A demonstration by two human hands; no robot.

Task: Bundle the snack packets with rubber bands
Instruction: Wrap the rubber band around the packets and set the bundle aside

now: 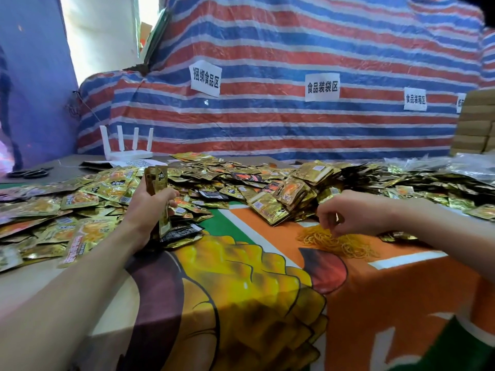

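Bare forearms reach out over the printed orange cloth (401,303) covering the tabletop. Left hand (150,207) is closed around an upright stack of snack packets (158,188), gathered but with no band visible on it. Right hand (345,212) hovers at the heap of yellow rubber bands (334,241), fingertips pinched together over it; whether a band is already caught I cannot tell. Beyond the hands, a few tidy stacks (292,192) lean against a wide spread of loose packets (80,199), though I cannot tell whether they are banded. Judging by that loose spread, most of the job remains, and this stack awaits its band
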